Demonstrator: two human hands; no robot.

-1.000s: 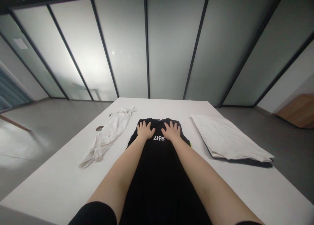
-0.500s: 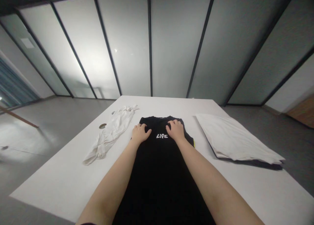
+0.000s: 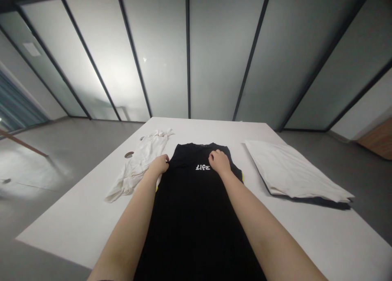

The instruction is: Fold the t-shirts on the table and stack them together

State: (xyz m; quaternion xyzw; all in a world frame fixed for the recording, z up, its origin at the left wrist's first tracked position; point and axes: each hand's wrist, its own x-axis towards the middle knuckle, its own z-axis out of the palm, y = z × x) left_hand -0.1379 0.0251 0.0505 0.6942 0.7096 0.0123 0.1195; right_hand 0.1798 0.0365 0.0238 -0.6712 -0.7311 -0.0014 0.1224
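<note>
Head view: black shirt [image 3: 186, 177] is lying spread at the middle of the white table [image 3: 211, 129], neckline pointing to the far edge, white print [image 3: 203, 167] showing on its chest. Hands are keeping apart, one to each side of the print. Left hand [image 3: 159, 164] is pinching the shirt's left edge between thumb and fingers. Right hand [image 3: 219, 161] is resting on the right chest, fingers curling; cannot tell whether cloth is caught in them. Yellow trim [image 3: 243, 177] is peeking out at the shirt's right side. Crumpled white cloth [image 3: 142, 153] is lying to the left, the left hand partly overlapping it in view. Folded white stack [image 3: 294, 168] is lying to the right, a dark layer [image 3: 326, 202] showing underneath.
</note>
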